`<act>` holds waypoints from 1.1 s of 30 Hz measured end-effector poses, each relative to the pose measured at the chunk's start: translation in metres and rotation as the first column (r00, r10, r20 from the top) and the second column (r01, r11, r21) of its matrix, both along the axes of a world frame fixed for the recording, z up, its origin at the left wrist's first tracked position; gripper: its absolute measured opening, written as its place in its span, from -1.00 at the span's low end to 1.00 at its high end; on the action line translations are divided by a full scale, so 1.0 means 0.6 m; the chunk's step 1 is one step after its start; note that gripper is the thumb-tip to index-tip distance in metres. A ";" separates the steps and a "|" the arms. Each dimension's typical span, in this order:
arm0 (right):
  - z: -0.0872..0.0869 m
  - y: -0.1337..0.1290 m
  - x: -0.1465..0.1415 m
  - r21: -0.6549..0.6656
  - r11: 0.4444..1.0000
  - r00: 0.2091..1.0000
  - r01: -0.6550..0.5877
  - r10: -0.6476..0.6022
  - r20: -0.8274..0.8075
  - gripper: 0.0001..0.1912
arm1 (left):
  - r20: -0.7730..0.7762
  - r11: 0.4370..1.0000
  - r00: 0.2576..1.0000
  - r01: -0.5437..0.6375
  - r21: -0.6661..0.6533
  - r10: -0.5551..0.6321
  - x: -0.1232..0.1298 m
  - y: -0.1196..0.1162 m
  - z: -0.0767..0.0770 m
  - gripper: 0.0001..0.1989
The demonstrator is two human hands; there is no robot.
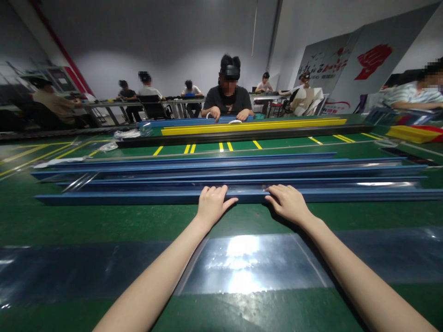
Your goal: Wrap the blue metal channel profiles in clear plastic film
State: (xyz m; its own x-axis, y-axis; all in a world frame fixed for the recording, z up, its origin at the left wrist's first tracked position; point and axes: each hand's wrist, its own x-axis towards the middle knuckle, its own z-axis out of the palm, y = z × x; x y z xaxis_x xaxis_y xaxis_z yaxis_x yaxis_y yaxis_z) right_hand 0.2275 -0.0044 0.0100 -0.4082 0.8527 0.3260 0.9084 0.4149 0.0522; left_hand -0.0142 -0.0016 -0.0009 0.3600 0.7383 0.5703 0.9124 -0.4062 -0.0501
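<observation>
Long blue channel strips lie side by side across the green table. My left hand (pixel 213 203) rests on the nearest blue strip (pixel 121 198), fingers curled over its top edge and thumb stretched to the right. On the same strip, further right, my right hand (pixel 285 201) has its fingers over the edge and its thumb below, pointing left. Clear film (pixel 380 185) shows among the strips behind my hands. Nearer to me, under my forearms, a wide clear plastic sheet (pixel 256 263) lies flat and reflects the light.
Beyond the blue strips are a black strip (pixel 242 134), a yellow strip (pixel 256 125) and crumpled plastic (pixel 129 133) on the green table (pixel 69 221). A person (pixel 228 99) sits opposite, both hands on the far strips. A yellow tray (pixel 408 134) stands at right.
</observation>
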 end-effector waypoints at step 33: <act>0.000 0.002 0.001 -0.001 1.000 1.000 0.003 -0.002 0.010 -0.71 | 0.042 1.000 0.999 -0.011 0.017 0.010 0.000 0.001 0.000 -0.63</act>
State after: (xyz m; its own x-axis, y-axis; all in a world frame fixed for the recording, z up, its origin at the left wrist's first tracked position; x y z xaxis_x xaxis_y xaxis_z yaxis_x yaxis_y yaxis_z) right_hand 0.2279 -0.0035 0.0099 -0.4093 0.8542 0.3208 0.9088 0.4127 0.0607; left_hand -0.0139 -0.0009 -0.0008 0.3278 0.7322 0.5970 0.9181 -0.3959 -0.0184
